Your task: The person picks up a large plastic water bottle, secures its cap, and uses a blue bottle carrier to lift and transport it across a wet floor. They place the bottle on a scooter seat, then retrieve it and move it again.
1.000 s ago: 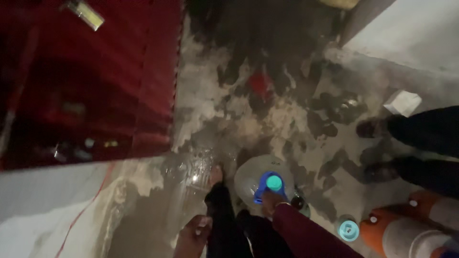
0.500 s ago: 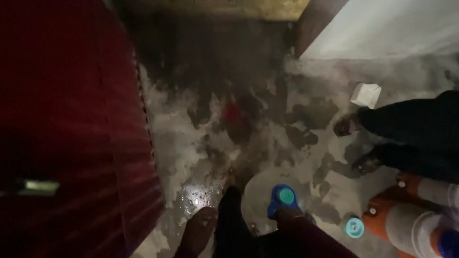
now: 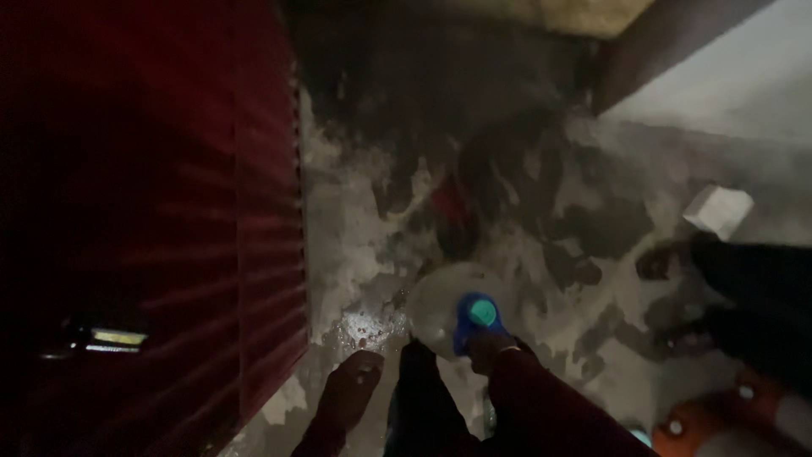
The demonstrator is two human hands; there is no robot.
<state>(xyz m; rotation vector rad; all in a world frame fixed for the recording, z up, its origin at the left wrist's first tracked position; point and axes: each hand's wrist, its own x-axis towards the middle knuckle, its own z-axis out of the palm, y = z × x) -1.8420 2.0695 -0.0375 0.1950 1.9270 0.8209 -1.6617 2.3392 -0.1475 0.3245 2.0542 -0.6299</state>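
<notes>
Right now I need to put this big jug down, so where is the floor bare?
Bare wet floor lies between the red shutter and the clear jug in the right hand. Right of the jug it is crowded: another person's feet, orange containers, a white block.

The right hand (image 3: 489, 345) reaches down from a dark red sleeve, its grip closed around the blue-capped neck of the water jug (image 3: 457, 306), so the hand sits just below the cap. The left hand (image 3: 347, 393) hangs low, left of the jug and apart from it, fingers loosely curled, its grip holding nothing that can be made out.
</notes>
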